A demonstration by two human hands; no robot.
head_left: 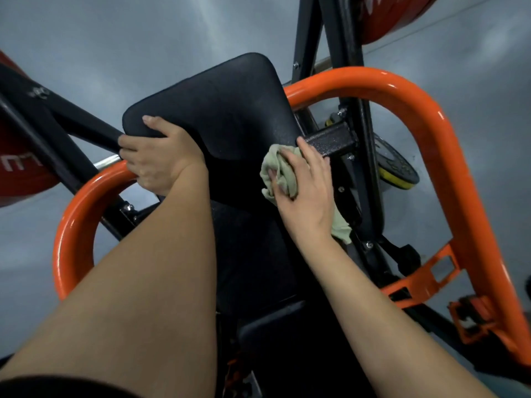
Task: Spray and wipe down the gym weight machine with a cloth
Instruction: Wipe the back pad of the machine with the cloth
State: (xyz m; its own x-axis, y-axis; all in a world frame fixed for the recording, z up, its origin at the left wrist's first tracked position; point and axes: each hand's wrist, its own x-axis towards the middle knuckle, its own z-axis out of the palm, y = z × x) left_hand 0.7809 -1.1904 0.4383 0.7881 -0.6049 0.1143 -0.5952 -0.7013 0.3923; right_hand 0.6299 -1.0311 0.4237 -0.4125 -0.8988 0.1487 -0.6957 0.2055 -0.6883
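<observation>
The weight machine's black padded seat (224, 110) fills the middle of the view, framed by curved orange tubes (408, 96). My left hand (156, 156) grips the pad's left edge, thumb on top and fingers curled under it. My right hand (304, 185) holds a bunched pale green cloth (283, 172) against the pad's right side, next to a black square bracket (330, 142). A tail of the cloth hangs below my right wrist. No spray bottle is in view.
Black frame bars (350, 38) rise behind the pad. Red weight plates sit at the far left (17, 179) and top right (396, 15). A black and yellow plate (396, 168) lies on the grey floor. An orange bracket (431, 271) is at lower right.
</observation>
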